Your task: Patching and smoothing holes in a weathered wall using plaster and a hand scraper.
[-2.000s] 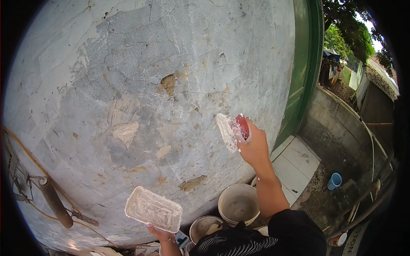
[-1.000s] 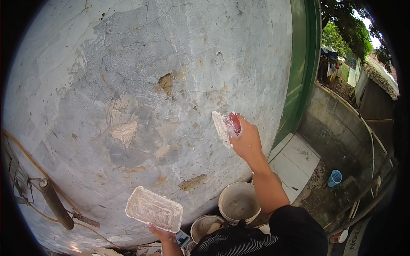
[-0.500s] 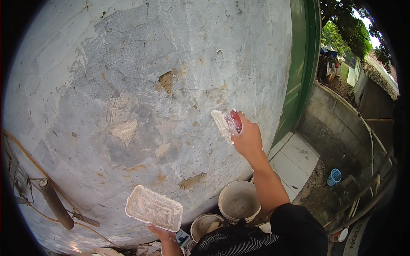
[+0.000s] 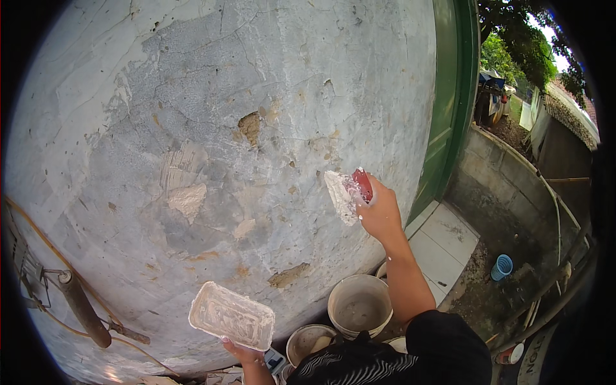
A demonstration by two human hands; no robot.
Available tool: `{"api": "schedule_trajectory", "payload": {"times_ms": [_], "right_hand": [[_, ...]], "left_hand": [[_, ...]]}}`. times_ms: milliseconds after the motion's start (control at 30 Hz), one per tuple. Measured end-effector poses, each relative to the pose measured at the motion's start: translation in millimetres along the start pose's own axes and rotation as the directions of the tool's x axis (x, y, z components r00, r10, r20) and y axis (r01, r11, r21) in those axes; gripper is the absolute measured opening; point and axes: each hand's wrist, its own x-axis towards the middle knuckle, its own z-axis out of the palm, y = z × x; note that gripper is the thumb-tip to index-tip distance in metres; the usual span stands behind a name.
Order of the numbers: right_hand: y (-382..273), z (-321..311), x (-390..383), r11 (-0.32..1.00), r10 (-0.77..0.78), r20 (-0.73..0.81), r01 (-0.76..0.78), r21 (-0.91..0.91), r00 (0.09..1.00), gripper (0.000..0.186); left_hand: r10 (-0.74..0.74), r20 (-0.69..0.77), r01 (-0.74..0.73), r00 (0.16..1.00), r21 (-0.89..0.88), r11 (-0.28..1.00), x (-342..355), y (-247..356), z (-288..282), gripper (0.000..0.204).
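My right hand [image 4: 380,208] is closed round the red handle of a putty knife [image 4: 363,186], whose blade carries a thick load of whitish putty [image 4: 340,197]. It is held up in front of the cracked grey wall [image 4: 212,96]; whether the blade touches it I cannot tell. Low on the left, my left hand [image 4: 242,351] grips the lower edge of a shallow rectangular plastic tub [image 4: 232,314], smeared inside with putty. On the wall are a rough patch of beige putty [image 4: 187,200], a deep hole [image 4: 249,127] and a chipped spot [image 4: 289,274].
Below stand a large white bucket [image 4: 360,305] and a smaller bucket [image 4: 309,341]. A paint roller [image 4: 85,308] and an orange-brown cable [image 4: 61,253] are at the left. Right of the wall come a green door [image 4: 443,128], pale floor tiles [image 4: 443,237] and a blue plastic cup [image 4: 502,267].
My right hand and the loaded putty knife have shifted slightly right and down. The tub in my left hand has stayed almost in place.
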Motion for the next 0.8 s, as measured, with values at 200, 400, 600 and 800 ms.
{"api": "schedule_trajectory", "payload": {"times_ms": [200, 400, 600, 800], "right_hand": [[3.6, -4.2, 1.9, 0.996, -0.068, 0.005, 0.067, 0.062, 0.998, 0.037], [20.5, -15.4, 20.3, 0.936, 0.011, -0.046, 0.006, 0.351, 0.999, 0.025], [19.3, -19.6, 19.5, 0.96, 0.011, -0.038, 0.0, 0.279, 0.999, 0.037], [7.3, -27.4, 16.4, 0.98, -0.006, -0.036, 0.013, 0.199, 0.999, 0.03]], "left_hand": [[-0.036, -0.011, 0.036, 0.999, -0.004, 0.999, -3.7, -0.5, 0.1, 0.083], [0.001, 0.034, -0.001, 0.999, -0.013, 1.0, -2.2, -1.5, 3.6, 0.083], [0.019, 0.04, -0.018, 0.999, -0.026, 1.0, 1.4, -1.9, -5.0, 0.083], [0.018, 0.035, -0.018, 0.999, -0.004, 1.0, 1.0, 0.2, 2.8, 0.082]]}}
